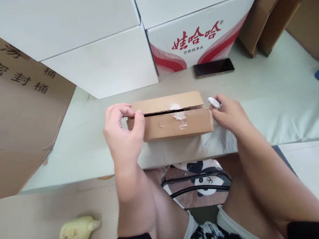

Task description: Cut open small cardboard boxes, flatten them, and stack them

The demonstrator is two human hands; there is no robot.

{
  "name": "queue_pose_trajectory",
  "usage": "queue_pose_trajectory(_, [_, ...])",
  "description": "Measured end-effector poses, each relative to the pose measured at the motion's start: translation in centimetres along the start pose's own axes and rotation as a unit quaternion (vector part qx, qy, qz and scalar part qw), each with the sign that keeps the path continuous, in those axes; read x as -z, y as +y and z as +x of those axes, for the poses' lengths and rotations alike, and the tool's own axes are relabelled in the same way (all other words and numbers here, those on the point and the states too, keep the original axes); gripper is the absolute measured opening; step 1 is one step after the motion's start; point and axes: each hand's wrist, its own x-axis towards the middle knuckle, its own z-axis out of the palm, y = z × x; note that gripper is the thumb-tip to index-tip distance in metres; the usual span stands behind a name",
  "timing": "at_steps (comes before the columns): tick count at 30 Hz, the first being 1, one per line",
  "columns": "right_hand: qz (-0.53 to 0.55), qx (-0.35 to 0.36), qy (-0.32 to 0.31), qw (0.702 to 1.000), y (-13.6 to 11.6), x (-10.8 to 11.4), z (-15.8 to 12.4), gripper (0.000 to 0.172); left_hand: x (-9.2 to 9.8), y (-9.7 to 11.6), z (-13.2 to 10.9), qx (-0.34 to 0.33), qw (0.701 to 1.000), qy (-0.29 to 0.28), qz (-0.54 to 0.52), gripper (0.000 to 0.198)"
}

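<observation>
A small brown cardboard box [174,125] stands on the pale cloth in front of me, with scraps of clear tape on its front. A narrow dark gap runs along its top, between the lid and the front panel. My left hand [122,132] grips the box's left corner between thumb and fingers. At the right end, my right hand [231,114] holds a small white object [214,103] with a rounded end; its kind cannot be made out. The fingers of that hand are close against the box's right corner.
White cartons [100,61] are stacked behind the box, one with red print [197,40]. A black phone [213,68] lies at their foot. Large brown cartons stand left [15,122] and right [273,11]. Below, a yellow bottle [77,231] lies on the floor.
</observation>
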Motion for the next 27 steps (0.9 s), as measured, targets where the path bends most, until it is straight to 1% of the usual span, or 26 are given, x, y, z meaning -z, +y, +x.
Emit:
queue_pose_trajectory(2, [-0.031,-0.006,-0.047,0.998,0.7,-0.8,0.7,0.027,0.1,-1.1,0.3,0.049,0.999,-0.01,0.006,0.013])
queue_pose_trajectory(3, [-0.029,0.0,-0.054,0.998,1.0,-1.0,0.9,0.031,0.0,-1.5,0.4,0.067,0.998,-0.019,0.009,0.013])
queue_pose_trajectory(4, [-0.018,0.008,-0.047,0.999,1.1,-1.2,1.0,0.033,0.0,-1.9,0.4,0.078,0.997,-0.024,0.01,0.012])
queue_pose_trajectory(6, [0.03,0.032,-0.004,0.999,1.0,-1.4,0.9,0.03,-0.2,-2.3,0.5,0.086,0.996,-0.026,0.001,0.012])
queue_pose_trajectory(8, [0.118,0.078,0.033,0.989,0.6,-1.2,0.4,0.02,-0.4,-2.5,0.5,0.089,0.996,-0.02,-0.023,0.011])
queue_pose_trajectory(10, [0.219,0.153,0.039,0.963,0.0,-1.0,-0.3,0.012,-0.5,-2.5,0.5,0.099,0.993,-0.012,-0.057,0.013])
queue_pose_trajectory(11, [0.254,0.192,0.034,0.948,-0.3,-0.9,-0.6,0.011,-0.5,-2.6,0.6,0.11,0.991,-0.001,-0.082,0.015])
queue_pose_trajectory(12, [0.274,0.225,0.032,0.934,-0.6,-0.8,-0.9,0.012,-0.5,-2.7,0.6,0.126,0.985,0.012,-0.114,0.017])
queue_pose_trajectory(14, [0.281,0.27,0.038,0.92,-0.9,-0.7,-1.4,0.015,-0.6,-3.1,0.8,0.167,0.968,0.036,-0.182,0.021])
queue_pose_trajectory(16, [0.27,0.286,0.034,0.919,-1.1,-0.5,-1.6,0.021,-0.8,-3.6,0.9,0.196,0.954,0.048,-0.22,0.021])
queue_pose_trajectory(17, [0.265,0.289,0.023,0.919,-1.1,-0.5,-1.6,0.025,-0.8,-3.9,1.0,0.199,0.954,0.045,-0.219,0.019])
queue_pose_trajectory(20, [0.254,0.302,-0.033,0.918,-1.0,-0.2,-1.7,0.04,-1.2,-4.6,1.1,0.178,0.967,0.022,-0.183,0.02])
queue_pose_trajectory(23, [0.241,0.318,-0.087,0.913,-0.9,0.1,-1.9,0.053,-1.5,-5.1,1.0,0.159,0.97,-0.03,-0.18,0.031])
queue_pose_trajectory(25, [0.23,0.334,-0.101,0.908,-0.9,0.1,-2.1,0.062,-1.5,-5.5,0.9,0.141,0.973,-0.076,-0.165,0.034])
queue_pose_trajectory(27, [0.213,0.341,-0.103,0.91,-0.9,0.2,-2.4,0.071,-1.2,-5.8,0.7,0.11,0.98,-0.118,-0.115,0.033])
